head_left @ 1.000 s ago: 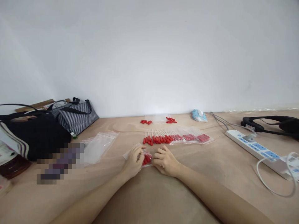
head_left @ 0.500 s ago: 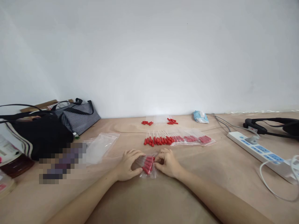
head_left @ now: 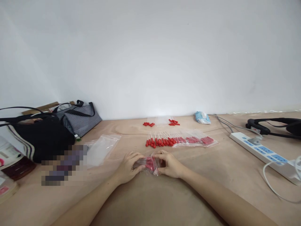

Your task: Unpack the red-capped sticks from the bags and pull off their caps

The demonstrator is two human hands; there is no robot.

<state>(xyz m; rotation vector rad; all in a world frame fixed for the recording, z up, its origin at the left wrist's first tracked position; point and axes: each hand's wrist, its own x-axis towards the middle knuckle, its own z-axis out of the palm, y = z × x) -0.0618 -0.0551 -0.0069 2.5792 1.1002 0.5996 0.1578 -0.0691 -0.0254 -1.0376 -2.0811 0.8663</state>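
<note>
Between my two hands is a clear zip bag (head_left: 154,165) with several red-tipped sticks (head_left: 148,164) inside. My left hand (head_left: 131,166) is closed on the bag's left side, thumb below and fingers above. On the right edge, my right hand (head_left: 169,164) grips the plastic near the bag's opening. Part of the sticks is hidden by my left fingers and by folds of the plastic. Farther back lies a row of loose red-tipped sticks (head_left: 161,142), their pale stems pointing toward the wall. Beside that row, filled zip bags (head_left: 196,140) overlap one another on the right.
Flat clear bags (head_left: 103,149) lie to the left. By the wall are small red-tipped piles (head_left: 174,122) and a blue packet (head_left: 202,117). A power strip (head_left: 261,152) with cables and a black headset (head_left: 270,125) are on the right; a striped bag (head_left: 82,117) and black bag (head_left: 51,135) stand left.
The zip bag has turned, so its open edge now faces my right hand. My right fingers have spread from a pinch to a wider grip along that edge.
</note>
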